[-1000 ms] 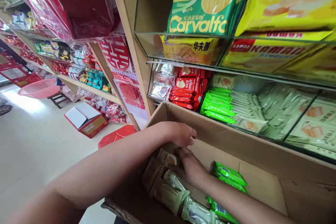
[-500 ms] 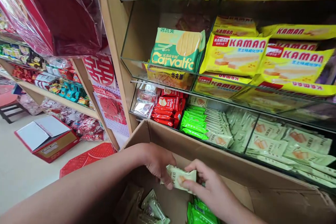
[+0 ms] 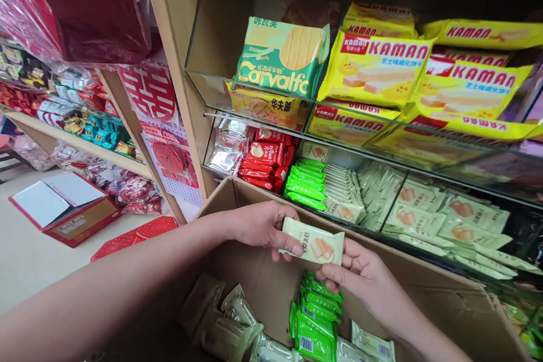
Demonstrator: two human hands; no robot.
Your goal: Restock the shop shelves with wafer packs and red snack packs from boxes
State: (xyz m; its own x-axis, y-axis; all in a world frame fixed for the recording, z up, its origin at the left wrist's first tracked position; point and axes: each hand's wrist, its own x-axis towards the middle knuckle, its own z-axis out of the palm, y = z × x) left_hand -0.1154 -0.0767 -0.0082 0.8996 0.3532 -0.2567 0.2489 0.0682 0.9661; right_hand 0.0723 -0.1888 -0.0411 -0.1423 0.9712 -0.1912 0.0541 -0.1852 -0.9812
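Observation:
My left hand [image 3: 267,231] pinches the left end of a pale green snack packet [image 3: 316,242], thumb on its printed front. At the packet's right end is my right hand [image 3: 360,271], its thumb and fingers closed about the lower corner. Both hands are above an open cardboard box [image 3: 263,271]. Inside it, a row of bright green packets [image 3: 316,322] lies below the hands. Several pale packets [image 3: 224,331] are at the left of the box, and more pale packets [image 3: 373,342] lie at the lower right.
Behind the box, a glass-fronted shelf holds pale packets [image 3: 419,215], green packets [image 3: 306,184] and red packets [image 3: 265,158]. Higher up are yellow wafer packs [image 3: 377,70] and a green waffle pack [image 3: 284,59]. A red stool [image 3: 136,237] and a carton [image 3: 63,206] stand left.
Both hands have risen with the packet, which now shows more of its front. My right hand has shifted right to its end. More green packets in the box are uncovered.

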